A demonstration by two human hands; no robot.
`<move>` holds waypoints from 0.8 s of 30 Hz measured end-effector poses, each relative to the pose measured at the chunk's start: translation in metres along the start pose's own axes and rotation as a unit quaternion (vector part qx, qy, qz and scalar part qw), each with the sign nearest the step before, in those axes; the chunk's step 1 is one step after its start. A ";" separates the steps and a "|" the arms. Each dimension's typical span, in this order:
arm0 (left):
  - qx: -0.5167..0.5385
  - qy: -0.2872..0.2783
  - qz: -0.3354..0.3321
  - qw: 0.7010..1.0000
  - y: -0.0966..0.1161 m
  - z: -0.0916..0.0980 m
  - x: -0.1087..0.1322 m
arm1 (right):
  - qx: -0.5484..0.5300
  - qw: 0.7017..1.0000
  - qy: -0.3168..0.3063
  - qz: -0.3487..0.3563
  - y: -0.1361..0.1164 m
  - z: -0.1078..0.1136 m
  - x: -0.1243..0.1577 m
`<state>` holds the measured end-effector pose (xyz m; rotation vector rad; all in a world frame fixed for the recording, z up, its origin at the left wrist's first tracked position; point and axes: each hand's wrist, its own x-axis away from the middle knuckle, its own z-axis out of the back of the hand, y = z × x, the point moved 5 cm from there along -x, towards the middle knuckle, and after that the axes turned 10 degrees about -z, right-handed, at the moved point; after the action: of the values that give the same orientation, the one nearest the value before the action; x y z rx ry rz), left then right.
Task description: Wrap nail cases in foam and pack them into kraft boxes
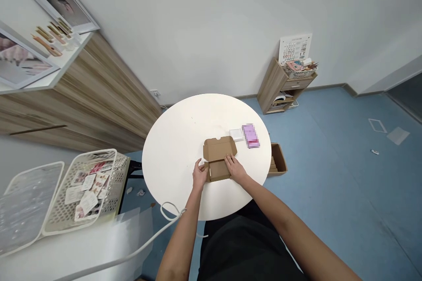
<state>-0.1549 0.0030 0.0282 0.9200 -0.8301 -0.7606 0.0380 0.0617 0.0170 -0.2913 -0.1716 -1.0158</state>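
An open brown cardboard mailer box (218, 170) lies on the round white table (178, 140), with its lid (216, 148) folded back toward the far side. My left hand (200, 174) grips the box's left side, and my right hand (235, 169) holds its right side, fingers resting on the edge. Just beyond the lid lie a small white flat box (235, 134) and a pink-and-white package (250, 135). The package's printing is blurred. Neither hand touches these two items.
A brown cardboard carton (278, 159) stands on the blue floor by the table's right edge. At left are a white basket of printed cards (87, 191) and a long wooden cabinet (95, 101). A white cable (168, 213) loops near my left arm.
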 end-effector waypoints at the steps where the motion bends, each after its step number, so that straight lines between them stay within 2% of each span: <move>1: 0.004 0.008 0.002 1.000 0.001 -0.003 0.001 | 0.001 1.000 0.000 0.001 0.000 0.000 0.000; 4: -0.001 0.026 -0.004 1.000 0.001 -0.011 0.003 | 0.013 1.000 -0.004 0.003 0.001 -0.001 0.001; 12: 0.007 0.011 -0.048 0.999 0.002 -0.020 0.017 | 0.031 0.999 0.013 0.031 0.002 -0.009 0.006; 17: -0.011 -0.005 -0.038 0.999 -0.003 -0.025 0.020 | 0.041 0.999 0.015 0.032 0.001 -0.011 0.007; 20: -0.052 0.018 -0.037 0.998 -0.005 -0.029 0.018 | 0.042 0.998 0.016 0.035 0.000 -0.011 0.009; 24: -0.076 0.084 -0.032 0.993 -0.006 -0.030 0.014 | 0.019 0.999 0.019 0.038 0.001 -0.011 0.012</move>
<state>-0.1236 -0.0004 0.0156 0.8651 -0.5883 -0.7798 0.0446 0.0491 0.0096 -0.2422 -0.1432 -0.9422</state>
